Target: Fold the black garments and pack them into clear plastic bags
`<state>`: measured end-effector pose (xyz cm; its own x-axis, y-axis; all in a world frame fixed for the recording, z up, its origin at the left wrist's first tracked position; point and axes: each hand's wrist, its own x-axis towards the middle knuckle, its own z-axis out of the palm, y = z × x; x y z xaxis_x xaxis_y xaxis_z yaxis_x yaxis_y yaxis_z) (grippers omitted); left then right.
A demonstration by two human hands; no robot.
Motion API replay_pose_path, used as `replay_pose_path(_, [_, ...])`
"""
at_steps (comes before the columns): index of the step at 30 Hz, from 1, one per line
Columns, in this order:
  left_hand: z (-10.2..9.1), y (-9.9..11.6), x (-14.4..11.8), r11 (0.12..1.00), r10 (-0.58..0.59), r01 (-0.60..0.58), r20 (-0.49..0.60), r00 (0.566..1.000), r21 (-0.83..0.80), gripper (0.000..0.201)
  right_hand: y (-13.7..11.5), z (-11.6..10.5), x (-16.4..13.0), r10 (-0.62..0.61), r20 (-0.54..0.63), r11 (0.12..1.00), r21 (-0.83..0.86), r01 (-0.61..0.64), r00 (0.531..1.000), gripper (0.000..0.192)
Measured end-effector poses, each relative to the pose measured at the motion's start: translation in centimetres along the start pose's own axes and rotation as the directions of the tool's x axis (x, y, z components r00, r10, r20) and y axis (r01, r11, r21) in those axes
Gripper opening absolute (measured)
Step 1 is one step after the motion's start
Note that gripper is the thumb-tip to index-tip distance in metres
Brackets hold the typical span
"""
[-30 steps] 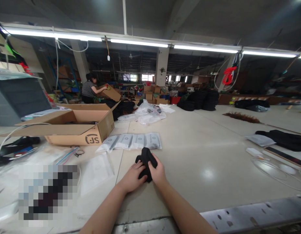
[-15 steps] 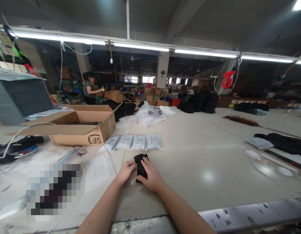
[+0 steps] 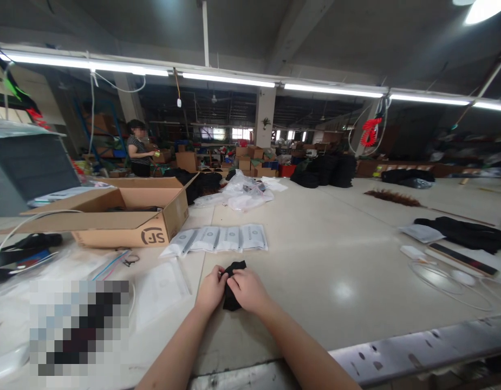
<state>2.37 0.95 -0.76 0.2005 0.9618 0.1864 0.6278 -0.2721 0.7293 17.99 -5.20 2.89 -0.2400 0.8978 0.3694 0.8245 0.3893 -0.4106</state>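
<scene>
A small black cloth piece (image 3: 233, 284) lies bunched on the pale table (image 3: 315, 254) right in front of me. My left hand (image 3: 210, 290) grips its left side and my right hand (image 3: 247, 291) presses and holds its right side; most of the cloth is hidden between them. Just beyond my hands lies a row of several white flat packets (image 3: 220, 239). A clear plastic bag (image 3: 161, 290) lies flat to the left of my left hand.
An open cardboard box (image 3: 112, 214) stands at the left. Clear bags (image 3: 246, 195) and black cloth piles (image 3: 327, 170) lie farther back. Black cloth (image 3: 461, 233), a white cable (image 3: 449, 276) and a dark strip lie at the right. A person (image 3: 138, 154) stands far left by boxes.
The black cloth has been squeezed smaller between my hands, which have closed in on it. The far person has straightened up from the box and now stands.
</scene>
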Motion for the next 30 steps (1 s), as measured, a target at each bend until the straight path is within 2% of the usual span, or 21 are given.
replay_pose_path(3, [-0.4,0.2,0.1,0.998,0.029,-0.026,0.051,0.998,-0.05,0.022,0.1,0.5,0.4,-0.004,-0.062,1.0,0.01,0.004,0.998,0.047])
replay_pose_path(6, [-2.0,0.6,0.1,0.995,-0.074,0.075,0.02,0.997,-0.065,0.031,0.7,1.3,0.2,0.014,0.068,0.999,0.028,-0.016,0.998,0.058])
replay_pose_path(7, [-2.8,0.7,0.1,0.991,-0.13,0.129,-0.039,0.991,-0.027,0.032,1.0,1.4,0.2,0.033,0.114,0.999,0.035,-0.037,0.993,0.06])
replay_pose_path(9, [-4.9,0.7,0.1,0.975,-0.137,0.169,-0.207,0.969,0.145,0.033,1.6,1.4,0.4,0.055,0.182,0.996,0.053,-0.065,0.982,0.067])
replay_pose_path(11, [-6.9,0.3,0.0,0.881,-0.159,0.302,-0.374,0.914,0.364,0.035,2.4,1.1,0.8,0.074,0.219,0.994,0.068,-0.091,0.973,0.072])
replay_pose_path(12, [-7.7,0.0,0.0,0.815,-0.212,0.39,-0.407,0.889,0.429,0.038,2.9,0.9,1.1,0.094,0.227,0.991,0.069,-0.112,0.969,0.072])
replay_pose_path(15, [-9.0,-1.4,0.0,0.665,-0.432,0.549,-0.338,0.836,0.506,0.054,4.5,0.2,1.5,0.176,0.204,0.98,0.057,-0.191,0.963,0.069])
replay_pose_path(17, [-9.0,-2.2,0.2,0.64,-0.499,0.565,-0.278,0.821,0.521,0.065,5.6,-0.3,1.2,0.215,0.189,0.97,0.069,-0.231,0.958,0.066])
replay_pose_path(20, [-8.3,-2.7,0.3,0.649,-0.478,0.535,-0.258,0.84,0.541,0.059,6.8,-1.0,0.0,0.213,0.219,0.964,0.11,-0.241,0.952,0.065])
replay_pose_path(24, [-7.9,-2.5,0.4,0.684,-0.464,0.504,-0.218,0.859,0.528,0.041,8.2,-1.5,-1.3,0.088,0.273,0.958,0.241,-0.157,0.958,0.072])
replay_pose_path(25, [-8.0,-2.4,0.5,0.697,-0.467,0.497,-0.199,0.862,0.516,0.039,8.6,-1.6,-1.3,0.098,0.237,0.946,0.281,-0.164,0.967,0.071])
replay_pose_path(27, [-8.2,-2.2,0.5,0.727,-0.472,0.481,-0.153,0.868,0.49,0.037,9.5,-1.8,-1.2,0.238,0.085,0.911,0.326,-0.253,0.967,0.065])
replay_pose_path(30, [-8.4,-1.2,0.5,0.745,-0.462,0.47,-0.141,0.876,0.474,0.034,10.5,-2.3,-1.1,0.499,-0.127,0.849,0.27,-0.454,0.858,0.064])
